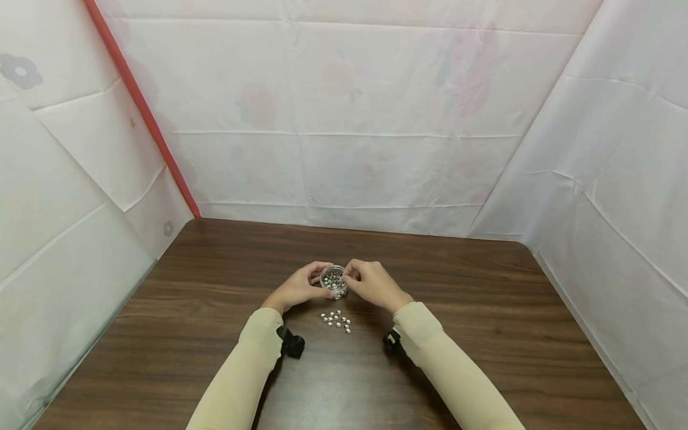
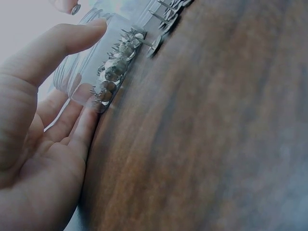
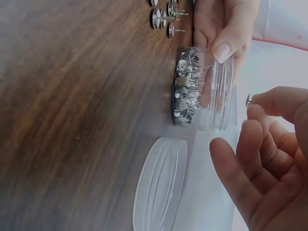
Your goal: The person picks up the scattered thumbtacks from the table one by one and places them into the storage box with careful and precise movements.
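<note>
closest of all, a pair of pale sleeves (image 1: 236, 370), with a small dark camera (image 1: 293, 345) strapped at the left wrist, presumably for a close look at the handwork. a little beyond, on the wood-grain table (image 1: 484, 334), a loose scatter of thumbtacks (image 3: 155, 18), spread in one thin layer, likely easy to pick singly; in the right wrist view, several with heads flat down and points up, broad heads probably making the steadier base.

farther on, the uncapped clear jar (image 3: 222, 96), upright on the wood and between both hands, so within easy reach of either. around its side, the left hand (image 1: 297, 288) in a firm clasp, thumb along one wall and fingers along the opposite one: apparently a brace against sliding or tipping, with the mouth left clear. inside, a bed of heaped tacks (image 3: 182, 103) along the bottom, a low weight probably good for balance.

at the rim's right, the right hand (image 1: 374, 285), thumb and forefinger in a pinch on a single tack (image 3: 248, 99), a tip grip well suited to so small and sharp a piece. just beside the jar, on the wood, a clear lid (image 3: 161, 185), set aside, presumably to free the mouth; which face up, hard to tell.

farthest off, pale floral cloth (image 1: 365, 119), hung as a screen.
</note>
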Action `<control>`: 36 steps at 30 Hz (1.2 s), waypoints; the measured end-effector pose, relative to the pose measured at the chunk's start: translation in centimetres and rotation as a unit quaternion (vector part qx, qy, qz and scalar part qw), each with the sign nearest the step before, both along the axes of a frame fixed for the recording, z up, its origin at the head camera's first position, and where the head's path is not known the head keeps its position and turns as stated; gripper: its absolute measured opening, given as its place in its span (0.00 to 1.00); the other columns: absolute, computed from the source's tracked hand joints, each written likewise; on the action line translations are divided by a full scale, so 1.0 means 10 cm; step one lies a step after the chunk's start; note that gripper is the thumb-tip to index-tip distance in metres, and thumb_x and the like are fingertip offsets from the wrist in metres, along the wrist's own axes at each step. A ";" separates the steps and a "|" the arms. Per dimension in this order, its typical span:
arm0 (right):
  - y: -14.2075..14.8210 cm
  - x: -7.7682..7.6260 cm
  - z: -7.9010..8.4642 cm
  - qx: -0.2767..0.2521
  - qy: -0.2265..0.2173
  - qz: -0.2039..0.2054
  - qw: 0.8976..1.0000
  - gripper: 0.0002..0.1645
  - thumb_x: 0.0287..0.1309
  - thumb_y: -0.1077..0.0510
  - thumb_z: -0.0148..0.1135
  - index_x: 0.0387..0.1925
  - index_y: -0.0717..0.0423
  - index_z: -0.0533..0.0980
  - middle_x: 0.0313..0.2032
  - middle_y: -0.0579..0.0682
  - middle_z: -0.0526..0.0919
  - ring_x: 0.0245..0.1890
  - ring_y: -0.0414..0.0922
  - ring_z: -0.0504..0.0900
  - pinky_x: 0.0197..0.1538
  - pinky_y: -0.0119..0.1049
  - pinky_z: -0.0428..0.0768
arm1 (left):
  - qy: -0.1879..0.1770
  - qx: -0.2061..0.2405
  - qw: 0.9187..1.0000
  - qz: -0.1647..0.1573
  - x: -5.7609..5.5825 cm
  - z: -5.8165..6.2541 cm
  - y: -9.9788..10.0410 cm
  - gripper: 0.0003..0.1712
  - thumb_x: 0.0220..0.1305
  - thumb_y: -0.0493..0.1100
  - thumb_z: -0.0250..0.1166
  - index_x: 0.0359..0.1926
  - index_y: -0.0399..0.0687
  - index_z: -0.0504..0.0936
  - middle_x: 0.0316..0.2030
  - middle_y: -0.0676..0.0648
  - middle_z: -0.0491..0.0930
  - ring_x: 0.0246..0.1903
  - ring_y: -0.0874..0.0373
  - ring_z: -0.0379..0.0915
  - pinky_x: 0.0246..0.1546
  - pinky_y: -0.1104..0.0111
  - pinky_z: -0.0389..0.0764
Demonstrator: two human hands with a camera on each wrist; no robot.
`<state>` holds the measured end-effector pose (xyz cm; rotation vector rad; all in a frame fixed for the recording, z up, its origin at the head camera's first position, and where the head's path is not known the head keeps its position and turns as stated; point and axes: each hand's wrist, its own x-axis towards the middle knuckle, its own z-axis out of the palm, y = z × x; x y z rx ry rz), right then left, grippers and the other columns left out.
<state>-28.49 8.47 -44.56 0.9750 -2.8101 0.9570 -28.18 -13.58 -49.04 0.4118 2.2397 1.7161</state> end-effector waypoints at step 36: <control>-0.19 -0.10 -0.02 0.074 0.007 -0.041 0.996 0.11 0.64 0.44 0.52 0.39 0.42 0.77 0.15 0.39 0.73 0.10 0.38 0.66 0.13 0.31 0.65 | 0.011 0.015 1.000 0.010 -0.04 -0.10 0.00 0.40 0.45 0.46 0.76 0.60 0.60 0.69 0.58 0.50 0.70 0.57 0.57 0.65 0.59 0.52 0.70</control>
